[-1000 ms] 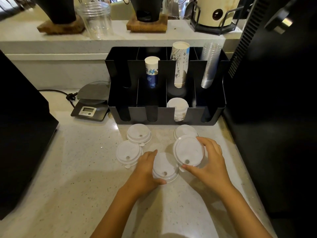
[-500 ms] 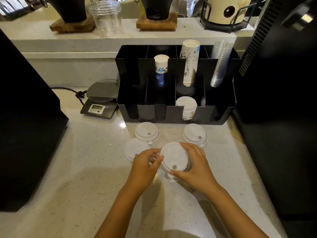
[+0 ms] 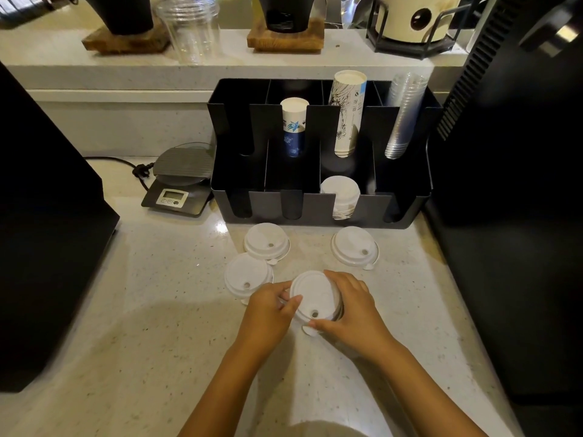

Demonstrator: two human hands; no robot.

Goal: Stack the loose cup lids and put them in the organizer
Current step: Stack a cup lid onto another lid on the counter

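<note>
Stacking step: your left hand (image 3: 268, 310) and right hand (image 3: 353, 310) fingers are closing round the lid stack (image 3: 314, 298) on the near bench; three loose lids are waiting before the organizer (image 3: 318, 203), next needing collecting

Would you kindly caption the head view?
Both hands, left and right, press lids together before the organizer; three lie loose.

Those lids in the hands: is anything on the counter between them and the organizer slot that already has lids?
Nothing visible blocks it. The held lids face bare counter up to the lid slot; loose lids lie either side.
</note>
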